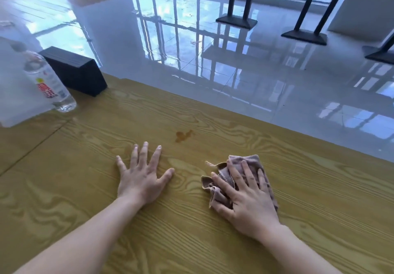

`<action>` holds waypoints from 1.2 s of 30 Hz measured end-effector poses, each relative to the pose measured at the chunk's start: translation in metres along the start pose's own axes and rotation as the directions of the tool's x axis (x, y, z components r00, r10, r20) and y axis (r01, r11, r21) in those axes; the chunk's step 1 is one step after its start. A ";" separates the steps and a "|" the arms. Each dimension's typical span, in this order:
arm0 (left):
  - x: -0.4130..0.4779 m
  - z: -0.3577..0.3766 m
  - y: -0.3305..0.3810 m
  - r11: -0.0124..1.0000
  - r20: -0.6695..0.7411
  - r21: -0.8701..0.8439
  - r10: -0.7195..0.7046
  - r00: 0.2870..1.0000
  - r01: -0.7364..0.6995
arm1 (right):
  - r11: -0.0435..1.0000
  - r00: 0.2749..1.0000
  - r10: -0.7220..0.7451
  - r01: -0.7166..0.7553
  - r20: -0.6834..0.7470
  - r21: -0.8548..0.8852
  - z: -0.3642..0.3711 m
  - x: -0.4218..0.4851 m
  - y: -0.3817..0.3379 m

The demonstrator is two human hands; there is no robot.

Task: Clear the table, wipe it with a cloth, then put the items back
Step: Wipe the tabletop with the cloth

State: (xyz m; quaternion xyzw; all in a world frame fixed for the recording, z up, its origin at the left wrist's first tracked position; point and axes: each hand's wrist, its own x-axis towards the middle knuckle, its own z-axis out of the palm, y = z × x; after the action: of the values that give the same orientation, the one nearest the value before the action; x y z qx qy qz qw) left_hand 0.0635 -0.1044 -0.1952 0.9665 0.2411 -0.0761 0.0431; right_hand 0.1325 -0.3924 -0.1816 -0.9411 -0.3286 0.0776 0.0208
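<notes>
A wooden table (213,241) with yellow grain fills the lower part of the view. My right hand (247,197) lies flat on a crumpled dusty-pink cloth (245,159), pressing it to the tabletop. My left hand (141,174) rests flat on the bare wood to the left, fingers spread and holding nothing. A small brown stain (183,135) sits on the wood just beyond and between the two hands. At the far left stand a clear water bottle (48,82) with a red label and a black box (74,70).
A pale translucent shape (15,86) blurs the left edge in front of the bottle. A seam (42,139) crosses the tabletop on the left. Beyond the far table edge lies a glossy tiled floor (191,45) with black table bases (303,36) at the upper right.
</notes>
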 end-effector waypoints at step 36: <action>0.031 -0.002 -0.044 0.996 -0.025 0.020 0.086 0.996 -0.085 | 0.973 0.976 0.199 -0.208 0.091 0.104 -0.011 0.134 -0.048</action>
State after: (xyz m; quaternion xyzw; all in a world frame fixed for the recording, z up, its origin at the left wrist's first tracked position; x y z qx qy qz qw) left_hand 0.0703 -0.0509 -0.2007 0.9772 0.1994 -0.0641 0.0342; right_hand 0.2078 -0.2712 -0.1844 -0.9632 -0.2262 0.1352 0.0527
